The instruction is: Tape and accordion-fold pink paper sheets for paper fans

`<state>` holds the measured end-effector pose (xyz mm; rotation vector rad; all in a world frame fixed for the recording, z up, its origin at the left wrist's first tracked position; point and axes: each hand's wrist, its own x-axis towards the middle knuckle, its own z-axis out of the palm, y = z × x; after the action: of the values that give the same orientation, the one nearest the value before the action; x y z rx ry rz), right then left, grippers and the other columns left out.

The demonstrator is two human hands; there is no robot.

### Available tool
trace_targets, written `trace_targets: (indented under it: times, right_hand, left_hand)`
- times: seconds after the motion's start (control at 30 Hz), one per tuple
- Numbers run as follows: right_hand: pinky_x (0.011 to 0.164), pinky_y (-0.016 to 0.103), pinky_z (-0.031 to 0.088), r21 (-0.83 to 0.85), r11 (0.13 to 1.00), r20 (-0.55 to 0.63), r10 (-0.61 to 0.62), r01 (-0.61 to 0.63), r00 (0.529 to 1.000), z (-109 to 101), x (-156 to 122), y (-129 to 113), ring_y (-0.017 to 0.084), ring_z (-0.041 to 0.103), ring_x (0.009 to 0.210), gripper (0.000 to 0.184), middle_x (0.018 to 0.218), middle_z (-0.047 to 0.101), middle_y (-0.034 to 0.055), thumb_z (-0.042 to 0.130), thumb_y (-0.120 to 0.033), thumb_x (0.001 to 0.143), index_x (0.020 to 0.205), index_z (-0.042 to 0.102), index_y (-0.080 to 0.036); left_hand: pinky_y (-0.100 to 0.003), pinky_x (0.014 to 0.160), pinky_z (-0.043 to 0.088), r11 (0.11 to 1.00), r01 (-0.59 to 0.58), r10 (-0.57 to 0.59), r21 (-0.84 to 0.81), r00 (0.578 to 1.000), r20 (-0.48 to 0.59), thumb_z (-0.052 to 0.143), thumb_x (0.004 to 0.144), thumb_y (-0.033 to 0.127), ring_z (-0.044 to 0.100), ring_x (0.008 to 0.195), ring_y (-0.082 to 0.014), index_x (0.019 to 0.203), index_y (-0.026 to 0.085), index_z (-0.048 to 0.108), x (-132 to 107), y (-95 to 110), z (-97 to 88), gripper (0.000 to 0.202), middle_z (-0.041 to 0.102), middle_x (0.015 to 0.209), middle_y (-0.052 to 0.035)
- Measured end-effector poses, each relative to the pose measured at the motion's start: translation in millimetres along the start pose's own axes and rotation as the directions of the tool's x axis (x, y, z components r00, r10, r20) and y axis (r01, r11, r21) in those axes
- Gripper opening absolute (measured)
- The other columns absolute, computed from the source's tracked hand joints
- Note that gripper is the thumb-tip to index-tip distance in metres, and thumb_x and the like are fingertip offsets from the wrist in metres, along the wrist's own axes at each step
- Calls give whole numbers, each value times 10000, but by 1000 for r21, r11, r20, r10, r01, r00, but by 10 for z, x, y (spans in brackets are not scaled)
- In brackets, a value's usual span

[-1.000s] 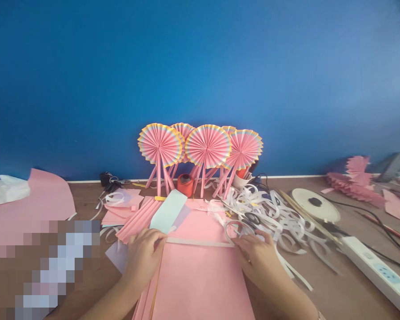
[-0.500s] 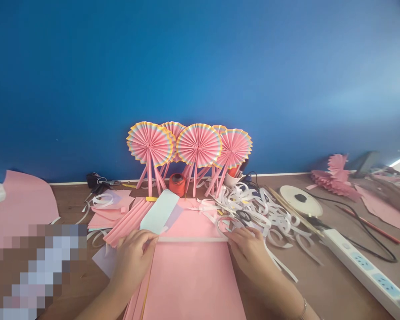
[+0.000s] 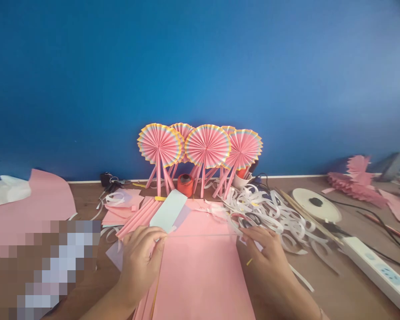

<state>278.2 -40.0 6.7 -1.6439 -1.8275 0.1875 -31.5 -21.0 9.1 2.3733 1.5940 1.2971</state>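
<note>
A narrow white strip of tape [image 3: 200, 234] is stretched level across the large pink paper sheet [image 3: 203, 275], now seen almost edge-on as a thin line. At its left end, my left hand [image 3: 145, 249] pinches it between thumb and forefinger. The other end is pinched by my right hand [image 3: 265, 251], just past the sheet's right edge. Folded pink paper strips [image 3: 143, 215] lie beside and partly under my left hand. A pale mint paper piece [image 3: 170, 209] rests on the pink paper beyond the tape.
Several pleated pink paper fans [image 3: 206, 146] stand against the blue wall [image 3: 200, 62], with an orange spool [image 3: 185, 185] below them. Curled white strips [image 3: 270, 209] are heaped beyond my right hand. A power strip [image 3: 380, 266], a cream-coloured disc [image 3: 316, 204] and black cords lie at right.
The strip has gone from a flat white band to a thin, edge-on line. Both hands still hold its ends. The whole view has shifted, so everything appears slightly further right.
</note>
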Motion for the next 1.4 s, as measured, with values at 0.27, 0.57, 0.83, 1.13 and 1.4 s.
trace_targets:
  times: [0.27,0.57,0.83,1.13,1.4]
  right_hand:
    - [767,328,522,447,844,90,287,-296,954,-70,52,-49,238,649,825,273,878,719,54,594,-455,794,751,742,-230]
    - [605,345,506,423,801,-180,533,-424,827,-292,266,388,250,651,721,387,840,725,91,587,-448,745,982,713,-169]
    - [995,467,403,331,941,73,47,-69,996,-108,374,-76,273,496,1210,455,1298,560,117,382,-491,923,1240,571,-224]
    - [717,322,481,724,607,499,-134,-328,856,-208,242,-300,195,591,790,575,917,656,71,659,-646,692,1074,625,-217]
    - [681,296,442,563,733,315,235,-381,919,-133,266,-338,170,519,694,339,707,580,23,629,-522,730,662,683,-195]
  left_hand:
    - [-340,741,323,954,-268,280,137,957,-77,542,807,144,655,707,-182,848,281,630,160,267,-393,168,742,780,43]
    - [-374,719,354,966,-201,229,164,959,-168,496,864,293,633,745,-230,782,298,618,580,263,-786,147,718,758,13]
    - [-340,710,361,955,-289,287,68,957,42,436,898,308,608,699,-194,733,287,630,740,401,-738,255,703,726,31]
    - [-313,712,432,992,118,-122,40,985,123,488,840,379,583,789,-212,740,264,664,677,302,-649,233,694,784,-4]
    - [-259,625,460,867,470,-414,-167,865,285,483,797,387,593,664,-173,726,221,633,498,133,-287,235,659,698,12]
